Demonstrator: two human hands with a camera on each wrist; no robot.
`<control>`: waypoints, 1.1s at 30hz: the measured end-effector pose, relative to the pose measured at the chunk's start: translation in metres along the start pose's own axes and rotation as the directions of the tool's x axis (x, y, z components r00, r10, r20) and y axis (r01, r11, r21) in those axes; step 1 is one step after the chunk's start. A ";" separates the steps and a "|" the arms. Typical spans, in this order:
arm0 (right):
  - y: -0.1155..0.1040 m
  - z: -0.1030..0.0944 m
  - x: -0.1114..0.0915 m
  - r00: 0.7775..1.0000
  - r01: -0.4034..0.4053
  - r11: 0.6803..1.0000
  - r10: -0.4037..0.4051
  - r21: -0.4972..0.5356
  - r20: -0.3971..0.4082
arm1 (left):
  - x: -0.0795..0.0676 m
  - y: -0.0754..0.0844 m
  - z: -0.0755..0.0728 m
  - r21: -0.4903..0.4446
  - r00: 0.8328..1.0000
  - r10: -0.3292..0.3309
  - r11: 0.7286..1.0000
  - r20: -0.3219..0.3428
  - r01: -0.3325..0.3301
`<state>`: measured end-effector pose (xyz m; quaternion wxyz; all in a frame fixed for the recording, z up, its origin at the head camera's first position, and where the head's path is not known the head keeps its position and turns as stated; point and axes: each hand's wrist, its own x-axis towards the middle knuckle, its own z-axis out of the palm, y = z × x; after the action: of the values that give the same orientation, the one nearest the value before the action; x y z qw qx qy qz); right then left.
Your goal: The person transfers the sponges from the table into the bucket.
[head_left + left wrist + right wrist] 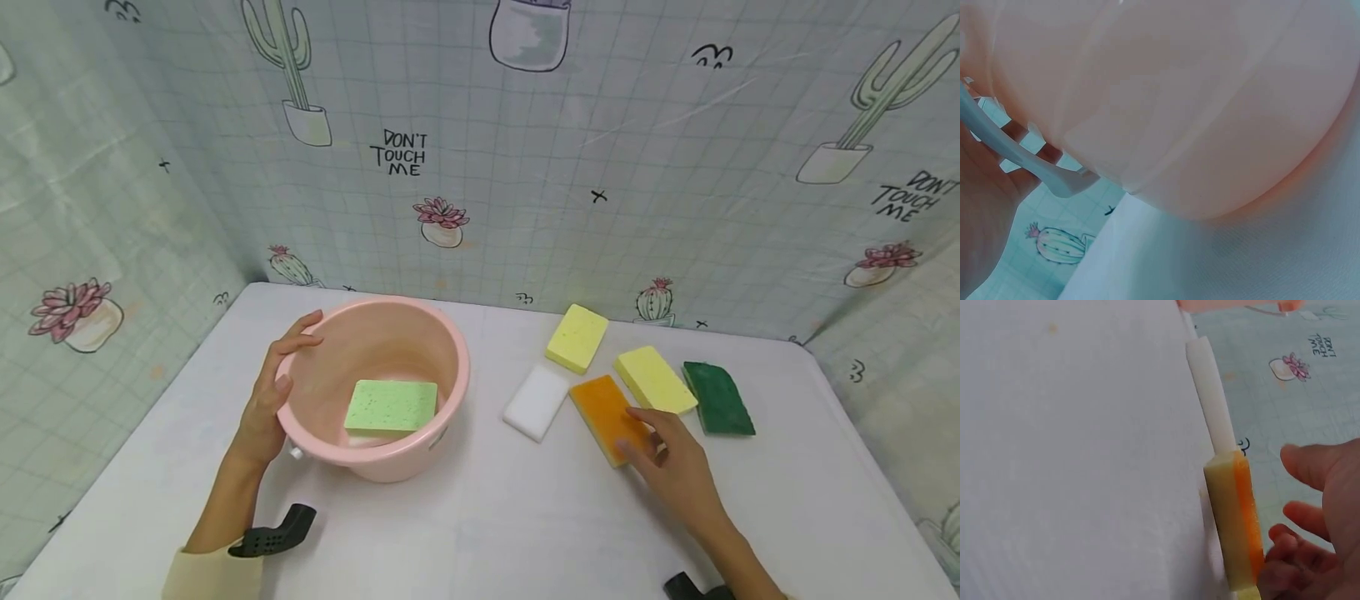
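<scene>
A pink bucket tilts slightly on the left of the white table, a light green sponge lying inside it. My left hand grips the bucket's left rim; in the left wrist view its fingers show behind the pale handle. On the right, my right hand hovers over an orange-topped sponge, thumb and fingers parted. The right wrist view shows that sponge's thick pale yellow side beneath the orange layer, with the fingertips of the right hand close to its top.
Around the orange sponge lie a white sponge, a yellow sponge, a second yellow sponge and a dark green scouring pad. A printed cactus curtain hangs along the back and sides of the table.
</scene>
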<state>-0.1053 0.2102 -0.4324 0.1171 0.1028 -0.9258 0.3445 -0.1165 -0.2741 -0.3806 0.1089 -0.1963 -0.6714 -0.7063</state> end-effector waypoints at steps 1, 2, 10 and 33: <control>0.001 0.001 -0.001 1.000 -0.010 1.000 0.010 -0.001 -0.012 | 0.000 0.000 0.000 0.006 1.000 -0.007 1.000 -0.004 0.007; 0.001 0.002 -0.002 0.999 -0.022 1.000 0.022 -0.003 -0.023 | 0.000 0.000 -0.001 0.009 1.000 -0.010 1.000 -0.007 0.010; 0.005 0.010 -0.006 0.987 -0.158 0.986 0.159 0.048 -0.023 | 0.000 0.000 -0.001 0.001 1.000 0.019 1.000 0.002 -0.019; -0.005 0.015 -0.004 0.942 -0.329 0.944 0.331 -0.043 0.063 | 0.001 -0.004 0.000 -0.049 0.999 0.049 0.998 0.015 -0.048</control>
<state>-0.1026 0.1969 -0.4420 0.0273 -0.0436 -0.9387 0.3409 -0.1189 -0.2735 -0.3836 0.1155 -0.2208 -0.6500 -0.7179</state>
